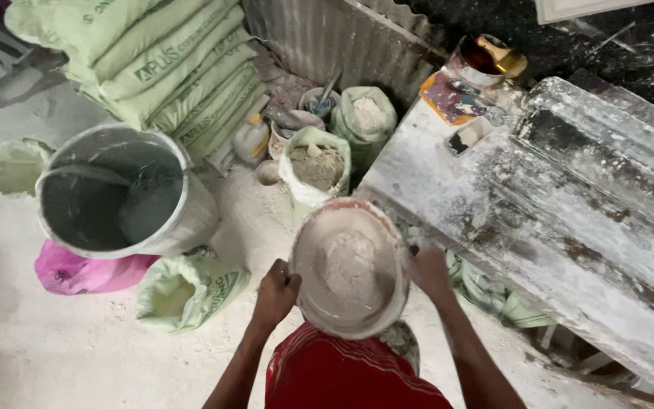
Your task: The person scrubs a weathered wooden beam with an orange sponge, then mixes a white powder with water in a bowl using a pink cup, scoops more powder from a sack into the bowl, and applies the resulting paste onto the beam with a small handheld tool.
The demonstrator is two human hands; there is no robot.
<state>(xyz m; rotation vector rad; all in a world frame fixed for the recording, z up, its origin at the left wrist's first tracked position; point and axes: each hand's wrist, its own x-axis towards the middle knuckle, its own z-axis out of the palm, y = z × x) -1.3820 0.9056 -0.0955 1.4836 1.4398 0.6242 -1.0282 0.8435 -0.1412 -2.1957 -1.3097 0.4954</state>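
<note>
Right at the bottom centre of the frame, both hands clasp a round bowl [350,266] of pale powder, held just above a red shirt [350,376]. Left hand [276,291] curls its fingers over the bowl's left rim; right hand [427,273] wraps the right rim. Just left, an open green sack [185,291] lies on the dusty floor [47,341], a pink bag [85,273] beside it. Further up on the left, a big grey bucket [119,193]. At right, a dusty white counter [569,220] stretches away. Beyond the bowl, two open sacks of powder [316,168], then stacked green bags [175,64] at the upper left.
</note>
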